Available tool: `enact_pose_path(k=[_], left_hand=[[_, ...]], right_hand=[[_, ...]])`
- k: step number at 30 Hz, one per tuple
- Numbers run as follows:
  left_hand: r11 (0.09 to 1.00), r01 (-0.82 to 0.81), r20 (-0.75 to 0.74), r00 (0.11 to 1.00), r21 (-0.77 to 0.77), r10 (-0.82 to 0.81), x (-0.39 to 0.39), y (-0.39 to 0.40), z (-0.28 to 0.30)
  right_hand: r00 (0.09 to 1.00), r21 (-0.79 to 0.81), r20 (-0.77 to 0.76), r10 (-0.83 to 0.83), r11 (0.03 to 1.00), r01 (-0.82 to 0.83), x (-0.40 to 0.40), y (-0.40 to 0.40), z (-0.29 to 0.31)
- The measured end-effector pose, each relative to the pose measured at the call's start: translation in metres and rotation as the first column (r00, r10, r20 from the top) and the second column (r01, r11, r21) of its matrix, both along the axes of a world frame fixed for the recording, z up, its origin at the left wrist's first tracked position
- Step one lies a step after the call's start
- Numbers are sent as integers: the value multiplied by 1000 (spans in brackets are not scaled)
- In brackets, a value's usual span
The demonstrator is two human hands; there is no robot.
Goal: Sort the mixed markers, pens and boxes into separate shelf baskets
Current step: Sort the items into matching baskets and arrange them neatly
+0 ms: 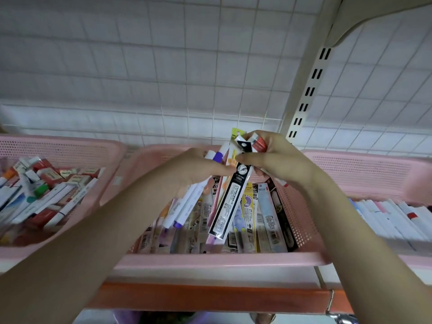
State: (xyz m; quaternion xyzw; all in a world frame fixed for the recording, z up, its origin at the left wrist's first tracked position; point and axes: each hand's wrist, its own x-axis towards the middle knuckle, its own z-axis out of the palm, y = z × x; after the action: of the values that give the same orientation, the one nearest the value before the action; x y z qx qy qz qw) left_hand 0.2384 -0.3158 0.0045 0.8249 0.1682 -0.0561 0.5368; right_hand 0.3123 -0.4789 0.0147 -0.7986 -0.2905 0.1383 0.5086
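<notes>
Both hands are raised over the middle pink basket (210, 260), which is packed with upright pen packs. My left hand (198, 169) grips a bundle of white markers with purple caps (187, 206). My right hand (278, 160) holds a bunch of packs by their tops, among them a long black-and-white pack (230, 197) hanging at a slant and a small red box (260, 143). The two hands almost touch around the bundle.
A left pink basket (60, 146) holds mixed markers and small red and white boxes. A right pink basket (364, 167) holds rows of white pens. A white wire grid backs the shelf, with a slotted upright post (308, 90). An orange shelf edge (210, 300) runs below.
</notes>
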Motion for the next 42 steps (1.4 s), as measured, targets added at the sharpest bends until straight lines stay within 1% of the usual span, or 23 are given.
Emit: enact_pose_path(k=[2,3,6,8,10,12,15,18,21,22,24,26,27,28,30,32,34,36,37,38,39,42], left_hand=[[999,-2,-20,1000,-34,1,2,-1,-5],[1000,-8,-18,1000,-27,7,3,-1,-6],[998,-47,-14,999,52,48,4,7,-7],[986,-105,-10,994,130,107,5,15,-9],[965,-118,-37,991,233,130,5,21,-15],[951,-91,-118,984,296,131,5,21,-24],[949,-42,-209,972,312,112,5,20,-42],[960,-1,-242,968,280,72,1,20,-53],[948,37,-261,964,317,50,-3,25,-55],[946,46,-257,965,321,40,-4,28,-55],[960,26,-199,979,279,31,-5,32,-55],[969,-29,-95,994,245,54,-8,32,-51],[966,-33,-31,999,255,42,-10,30,-49],[957,-9,24,1000,290,3,-10,26,-48],[909,87,95,986,408,-137,-12,14,-45],[805,217,97,942,552,-320,-12,2,-44],[669,365,7,875,648,-484,-10,-6,-47],[539,520,-154,799,663,-582,-9,-10,-50],[500,575,-219,769,648,-601,-10,-10,-52],[487,604,-245,750,631,-614,-11,-10,-53],[495,615,-241,743,613,-625,-12,-9,-54],[590,574,-116,766,568,-633,-14,-1,-50]], right_hand=[[1000,9,-21,-2,1000,2,4,-2,-1],[1000,-1,-21,-6,1000,6,5,-3,-1],[1000,-48,-14,-27,999,26,13,-10,2],[1000,-121,-15,-19,992,17,21,-15,5],[1000,-258,-26,8,966,-15,29,-18,6],[998,-385,-53,36,921,-53,32,-14,3],[991,-410,-120,62,906,-106,32,0,-7],[990,-462,-99,105,876,-139,31,12,-21],[990,-476,-73,118,869,-138,30,19,-33],[992,-480,-53,117,868,-128,29,19,-35],[995,-470,-24,97,877,-97,28,18,-38],[998,-446,-4,55,894,-51,27,18,-40],[999,-437,24,31,899,-18,27,19,-42],[997,-442,76,7,897,28,27,19,-43],[971,-489,234,-44,858,157,27,20,-44],[936,-512,343,-80,819,258,26,19,-43],[925,-525,365,-104,797,297,25,16,-40],[924,-557,367,-110,769,314,23,12,-39],[927,-582,359,-106,751,311,21,10,-38],[937,-605,333,-104,738,297,18,8,-38],[951,-627,291,-104,730,272,14,6,-37],[981,-695,180,-79,696,184,1,6,-43]])
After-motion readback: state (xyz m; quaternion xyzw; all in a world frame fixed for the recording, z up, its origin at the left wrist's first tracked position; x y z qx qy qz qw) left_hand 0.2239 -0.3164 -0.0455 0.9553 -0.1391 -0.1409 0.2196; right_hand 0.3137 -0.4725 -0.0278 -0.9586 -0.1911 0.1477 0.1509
